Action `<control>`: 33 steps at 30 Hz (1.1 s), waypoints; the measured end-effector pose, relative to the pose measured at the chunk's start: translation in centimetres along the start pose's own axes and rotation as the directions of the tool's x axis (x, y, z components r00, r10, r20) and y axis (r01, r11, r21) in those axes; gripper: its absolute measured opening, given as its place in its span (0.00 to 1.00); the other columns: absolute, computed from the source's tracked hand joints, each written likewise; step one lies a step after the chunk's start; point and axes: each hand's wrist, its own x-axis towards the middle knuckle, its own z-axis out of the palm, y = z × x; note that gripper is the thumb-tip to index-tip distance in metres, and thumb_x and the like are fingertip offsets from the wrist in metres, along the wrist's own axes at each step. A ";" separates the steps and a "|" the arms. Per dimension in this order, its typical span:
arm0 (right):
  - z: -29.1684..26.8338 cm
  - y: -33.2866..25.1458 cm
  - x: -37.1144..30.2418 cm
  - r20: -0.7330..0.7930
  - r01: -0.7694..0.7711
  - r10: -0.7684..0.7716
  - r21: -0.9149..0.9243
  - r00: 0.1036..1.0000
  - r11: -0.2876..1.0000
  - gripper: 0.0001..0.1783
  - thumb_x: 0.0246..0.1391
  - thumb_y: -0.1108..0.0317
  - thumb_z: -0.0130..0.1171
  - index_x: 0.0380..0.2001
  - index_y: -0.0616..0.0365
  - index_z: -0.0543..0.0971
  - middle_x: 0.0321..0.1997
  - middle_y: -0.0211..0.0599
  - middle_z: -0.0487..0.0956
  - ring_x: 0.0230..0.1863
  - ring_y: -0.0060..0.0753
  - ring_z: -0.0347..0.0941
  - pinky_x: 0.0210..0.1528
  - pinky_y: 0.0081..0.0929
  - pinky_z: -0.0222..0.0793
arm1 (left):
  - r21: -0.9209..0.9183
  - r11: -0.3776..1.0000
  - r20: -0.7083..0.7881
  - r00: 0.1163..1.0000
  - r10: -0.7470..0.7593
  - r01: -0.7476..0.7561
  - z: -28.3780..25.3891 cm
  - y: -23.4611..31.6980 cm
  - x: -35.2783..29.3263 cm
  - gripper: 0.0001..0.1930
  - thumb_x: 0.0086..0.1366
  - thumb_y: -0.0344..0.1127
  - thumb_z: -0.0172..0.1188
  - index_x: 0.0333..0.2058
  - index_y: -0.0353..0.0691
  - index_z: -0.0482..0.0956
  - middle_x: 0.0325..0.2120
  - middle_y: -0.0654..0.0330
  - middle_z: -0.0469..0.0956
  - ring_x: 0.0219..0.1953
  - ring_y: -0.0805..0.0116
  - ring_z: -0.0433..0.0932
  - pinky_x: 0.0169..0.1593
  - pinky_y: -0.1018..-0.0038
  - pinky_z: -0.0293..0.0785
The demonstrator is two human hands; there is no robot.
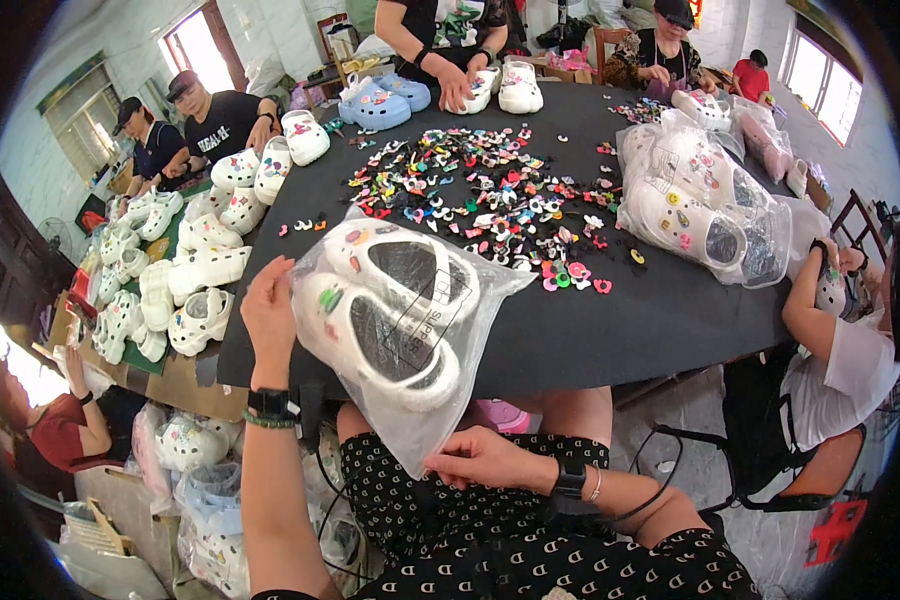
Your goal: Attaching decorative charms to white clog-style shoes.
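Right grip (485, 461) pinches the clear bag (410, 438), left grip (270, 305) unclear; white clogs (322, 335) inside lie diagonally, toes pointing far-left.

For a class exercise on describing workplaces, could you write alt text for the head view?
A person's left hand is at the side of a clear plastic bag holding two white clogs, while their right hand pinches its near corner. Beyond, small colourful charms lie scattered on a black table, with more clogs and other people around.
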 end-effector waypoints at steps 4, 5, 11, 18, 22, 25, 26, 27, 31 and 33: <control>-0.7 0.4 0.4 -0.050 0.024 -0.022 0.046 0.999 0.999 0.17 0.62 0.56 0.59 0.35 0.62 0.81 0.24 0.25 0.76 0.22 0.14 0.69 0.25 0.15 0.65 | 0.459 0.882 -0.073 0.985 0.158 -0.107 -0.5 3.3 -3.6 0.19 0.61 0.26 0.57 0.52 0.36 0.72 0.53 0.48 0.72 0.52 0.55 0.71 0.55 0.67 0.66; -0.9 0.4 0.4 -0.056 0.023 -0.021 0.048 0.998 0.999 0.17 0.62 0.56 0.59 0.35 0.62 0.81 0.24 0.25 0.76 0.22 0.14 0.69 0.25 0.15 0.65 | 0.449 0.891 -0.131 0.981 0.142 -0.069 -0.6 5.3 -5.2 0.16 0.62 0.27 0.57 0.49 0.34 0.73 0.50 0.49 0.73 0.51 0.56 0.71 0.55 0.68 0.65; -1.1 -0.7 0.3 -0.014 0.037 -0.036 0.073 0.999 0.997 0.14 0.60 0.59 0.62 0.36 0.61 0.81 0.24 0.24 0.76 0.22 0.13 0.68 0.24 0.15 0.63 | -0.067 0.894 0.430 0.822 -0.374 0.443 -2.2 11.7 -14.9 0.21 0.71 0.38 0.45 0.21 0.32 0.74 0.15 0.62 0.71 0.18 0.74 0.69 0.24 0.75 0.64; -0.7 -1.5 0.1 -0.052 0.048 -0.046 0.039 0.998 0.998 0.13 0.60 0.61 0.62 0.38 0.60 0.81 0.25 0.23 0.76 0.23 0.12 0.68 0.25 0.14 0.63 | -0.189 0.583 0.631 0.552 -0.544 0.790 -1.8 14.4 -18.0 0.25 0.74 0.45 0.44 0.26 0.30 0.78 0.17 0.63 0.75 0.19 0.77 0.71 0.25 0.77 0.67; -0.9 -1.1 -0.2 -0.087 0.111 -0.109 0.021 0.990 0.994 0.13 0.60 0.62 0.62 0.41 0.60 0.80 0.28 0.23 0.77 0.24 0.12 0.68 0.26 0.14 0.64 | -0.105 0.709 0.687 0.567 -0.455 0.697 -1.1 14.8 -18.2 0.18 0.72 0.41 0.51 0.30 0.32 0.79 0.17 0.65 0.75 0.19 0.78 0.72 0.24 0.79 0.67; -1.0 -2.1 -0.7 -0.100 0.061 -0.063 -0.015 0.993 0.998 0.13 0.61 0.62 0.61 0.42 0.60 0.79 0.29 0.23 0.77 0.25 0.11 0.68 0.26 0.14 0.64 | -0.104 0.742 0.681 0.591 -0.433 0.663 -0.8 15.3 -18.2 0.13 0.70 0.37 0.54 0.31 0.33 0.79 0.17 0.65 0.76 0.18 0.79 0.72 0.23 0.79 0.66; -1.3 -1.9 -0.7 -0.103 0.062 -0.063 -0.016 0.993 0.998 0.13 0.61 0.62 0.61 0.42 0.60 0.79 0.29 0.23 0.77 0.25 0.11 0.68 0.26 0.14 0.64 | -0.100 0.741 0.676 0.592 -0.438 0.663 -0.7 15.4 -18.1 0.12 0.70 0.36 0.55 0.31 0.33 0.79 0.17 0.65 0.76 0.18 0.80 0.72 0.23 0.80 0.66; -1.8 -1.3 -0.5 -0.149 0.076 -0.076 -0.003 0.986 0.997 0.12 0.62 0.63 0.60 0.42 0.60 0.79 0.28 0.23 0.77 0.25 0.11 0.68 0.26 0.14 0.64 | -0.102 0.742 0.677 0.592 -0.437 0.663 -0.6 15.3 -18.4 0.12 0.70 0.36 0.55 0.31 0.33 0.79 0.17 0.65 0.76 0.18 0.80 0.72 0.23 0.80 0.66; -4.5 -2.2 -0.6 -0.291 0.072 -0.026 0.147 0.956 0.987 0.09 0.64 0.64 0.56 0.34 0.59 0.77 0.22 0.23 0.74 0.21 0.12 0.66 0.22 0.13 0.59 | -0.094 0.723 0.645 0.594 -0.480 0.685 -0.7 14.3 -19.7 0.12 0.69 0.36 0.56 0.31 0.33 0.79 0.15 0.65 0.74 0.17 0.79 0.71 0.23 0.79 0.65; -6.6 -2.5 -0.3 -0.393 0.085 0.016 0.239 0.919 0.967 0.10 0.63 0.64 0.57 0.31 0.57 0.75 0.20 0.23 0.73 0.19 0.13 0.65 0.20 0.13 0.58 | -0.077 0.733 0.653 0.590 -0.475 0.676 -0.9 14.3 -19.5 0.12 0.69 0.36 0.57 0.30 0.33 0.79 0.15 0.66 0.73 0.17 0.79 0.70 0.22 0.78 0.65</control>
